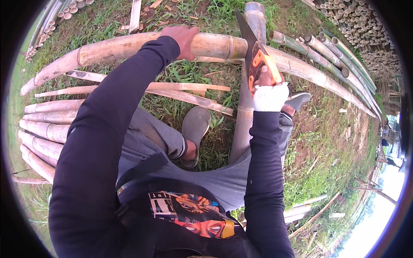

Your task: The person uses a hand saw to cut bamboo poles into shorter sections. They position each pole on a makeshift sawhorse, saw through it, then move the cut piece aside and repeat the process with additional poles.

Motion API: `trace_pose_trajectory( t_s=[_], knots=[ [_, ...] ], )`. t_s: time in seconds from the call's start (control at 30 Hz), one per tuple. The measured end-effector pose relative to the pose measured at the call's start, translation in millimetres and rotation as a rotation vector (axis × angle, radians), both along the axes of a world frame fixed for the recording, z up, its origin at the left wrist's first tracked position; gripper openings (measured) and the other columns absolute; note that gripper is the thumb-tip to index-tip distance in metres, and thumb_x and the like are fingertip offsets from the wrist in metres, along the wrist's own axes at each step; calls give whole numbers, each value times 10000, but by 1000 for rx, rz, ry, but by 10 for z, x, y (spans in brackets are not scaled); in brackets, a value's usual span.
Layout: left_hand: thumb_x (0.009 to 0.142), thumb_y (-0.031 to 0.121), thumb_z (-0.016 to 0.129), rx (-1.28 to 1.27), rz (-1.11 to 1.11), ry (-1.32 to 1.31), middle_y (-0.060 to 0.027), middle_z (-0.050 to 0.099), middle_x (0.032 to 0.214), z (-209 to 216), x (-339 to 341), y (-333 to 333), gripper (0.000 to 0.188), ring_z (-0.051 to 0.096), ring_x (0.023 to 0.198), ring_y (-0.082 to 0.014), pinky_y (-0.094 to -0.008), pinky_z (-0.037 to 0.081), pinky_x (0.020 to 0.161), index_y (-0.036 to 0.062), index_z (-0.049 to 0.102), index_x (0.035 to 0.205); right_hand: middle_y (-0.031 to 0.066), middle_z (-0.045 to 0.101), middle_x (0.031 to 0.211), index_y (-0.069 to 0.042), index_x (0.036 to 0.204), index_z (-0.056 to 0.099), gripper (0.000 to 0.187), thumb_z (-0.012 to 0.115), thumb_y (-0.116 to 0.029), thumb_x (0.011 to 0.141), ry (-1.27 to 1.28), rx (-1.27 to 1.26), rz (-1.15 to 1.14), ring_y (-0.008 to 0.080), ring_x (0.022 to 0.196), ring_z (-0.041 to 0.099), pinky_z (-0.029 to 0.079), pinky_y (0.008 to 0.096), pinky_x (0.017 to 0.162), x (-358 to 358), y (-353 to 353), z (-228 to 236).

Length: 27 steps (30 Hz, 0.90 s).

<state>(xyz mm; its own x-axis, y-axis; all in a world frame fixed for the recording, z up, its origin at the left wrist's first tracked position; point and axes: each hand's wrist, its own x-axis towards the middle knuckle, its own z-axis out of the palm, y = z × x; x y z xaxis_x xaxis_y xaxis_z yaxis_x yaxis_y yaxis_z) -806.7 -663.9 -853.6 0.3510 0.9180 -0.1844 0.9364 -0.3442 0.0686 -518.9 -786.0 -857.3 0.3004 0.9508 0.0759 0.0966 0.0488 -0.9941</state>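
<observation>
A long, thick bamboo pole (112, 47) lies crosswise in front of me, over an upright-running bamboo post (254, 21) that passes between my legs. My left hand (180, 39) is wrapped over the pole, left of the post. In my right hand (267, 84), which has a white covering at the wrist, is the orange handle of a handsaw (247, 32). Its dark blade stands across the pole close to a joint, pointing away from me. The teeth and the depth of any cut cannot be made out.
Split bamboo strips (189, 87) lie on the grass between the pole and my legs. Several bamboo poles (47, 124) are stacked at the left, with more poles (327, 56) at the right. A big pile of cut bamboo (355, 19) stands at the far right. My shoe (195, 129) rests beside the post.
</observation>
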Motion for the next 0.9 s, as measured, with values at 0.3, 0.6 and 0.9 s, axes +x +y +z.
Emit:
trace_pose_trajectory(
  t_s=[0.3,0.6,0.9],
  knots=[
    [688,471,880,-34,-1,9,-188,675,1220,-63,-10,38,907,684,1119,-382,-512,563,918,97,505,1425,91,649,825,-30,1035,559,201,691,-161,960,-71,-105,-113,123,560,615,517,263,547,45,-2279,296],
    [714,503,877,34,-4,-32,-173,719,1124,4,-13,-3,794,711,1057,-380,-516,569,874,84,566,1312,38,623,851,4,1112,608,225,720,-148,990,-174,-52,-27,107,743,606,511,277,618,21,100,-213],
    [693,472,870,-61,0,9,-201,662,1254,-69,-8,42,942,668,1150,-388,-500,554,952,84,482,1458,73,654,786,0,959,564,200,708,-139,951,-28,-141,-153,117,648,598,503,267,592,-76,-2189,294]
  ],
)
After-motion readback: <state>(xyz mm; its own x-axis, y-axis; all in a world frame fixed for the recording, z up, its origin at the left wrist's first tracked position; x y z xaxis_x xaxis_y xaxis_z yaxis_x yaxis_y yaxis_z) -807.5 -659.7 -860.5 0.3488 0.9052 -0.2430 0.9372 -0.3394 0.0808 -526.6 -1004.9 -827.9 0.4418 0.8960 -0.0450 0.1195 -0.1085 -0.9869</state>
